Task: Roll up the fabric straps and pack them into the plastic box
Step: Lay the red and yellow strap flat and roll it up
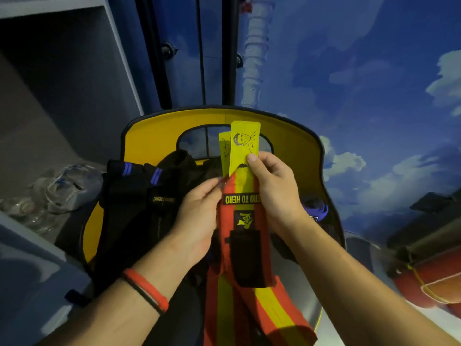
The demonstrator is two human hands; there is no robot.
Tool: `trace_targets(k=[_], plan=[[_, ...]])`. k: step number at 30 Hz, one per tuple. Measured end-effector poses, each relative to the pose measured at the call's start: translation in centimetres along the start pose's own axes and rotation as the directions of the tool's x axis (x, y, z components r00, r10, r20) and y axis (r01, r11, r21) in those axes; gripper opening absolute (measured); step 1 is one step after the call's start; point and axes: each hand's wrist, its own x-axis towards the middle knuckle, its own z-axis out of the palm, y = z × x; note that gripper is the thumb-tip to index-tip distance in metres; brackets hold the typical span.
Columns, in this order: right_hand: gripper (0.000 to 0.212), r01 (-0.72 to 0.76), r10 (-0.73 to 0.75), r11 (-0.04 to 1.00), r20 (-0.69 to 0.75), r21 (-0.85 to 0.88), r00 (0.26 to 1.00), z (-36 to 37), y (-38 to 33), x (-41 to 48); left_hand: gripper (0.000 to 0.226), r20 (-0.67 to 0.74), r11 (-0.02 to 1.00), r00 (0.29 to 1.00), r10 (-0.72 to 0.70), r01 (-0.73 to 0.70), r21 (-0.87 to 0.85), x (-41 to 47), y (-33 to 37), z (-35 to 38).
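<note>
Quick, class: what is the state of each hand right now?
Left hand: pinching the edge of the red-and-yellow strap.
Right hand: gripping the same strap below its yellow tab.

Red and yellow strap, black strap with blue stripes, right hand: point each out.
red and yellow strap [243,186], head view, centre stripe above the lettering.
black strap with blue stripes [132,193], head view, black webbing under the stripes.
right hand [274,191], head view, back of the hand.

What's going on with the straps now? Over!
Hands busy: left hand pinches the red-and-yellow strap at its edge, right hand grips its yellow end. Strap not rolled yet. Heap of black straps lies left, not in the way.
</note>
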Motion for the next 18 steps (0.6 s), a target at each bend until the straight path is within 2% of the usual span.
trace_targets(k=[4, 12, 14, 18], plan=[[0.016, 0.01, -0.01, 1.0, -0.031, -0.001, 0.999, 0.37, 0.5, 0.36, 0.029, -0.017, 0.995, 0.999, -0.036, 0.034, -0.09, -0.03, -0.4, 0.03], [0.022, 0.076, -0.076, 0.996, 0.007, -0.052, 0.997, 0.76, 0.57, 0.57, 0.03, 0.025, 0.998, 0.999, -0.026, 0.028, -0.051, -0.2, -0.18, -0.67], [0.022, 0.092, -0.093, 0.994, -0.014, -0.061, 0.996, 0.77, 0.71, 0.6, 0.028, 0.084, 1.0, 0.996, 0.001, -0.001, -0.001, -0.59, -0.07, -0.66], [0.031, 0.106, -0.117, 0.989, -0.11, -0.098, 0.987, 1.08, 1.09, 0.67, 0.033, 0.168, 0.969, 0.982, 0.08, -0.117, 0.219, -0.66, -0.54, -0.7]])
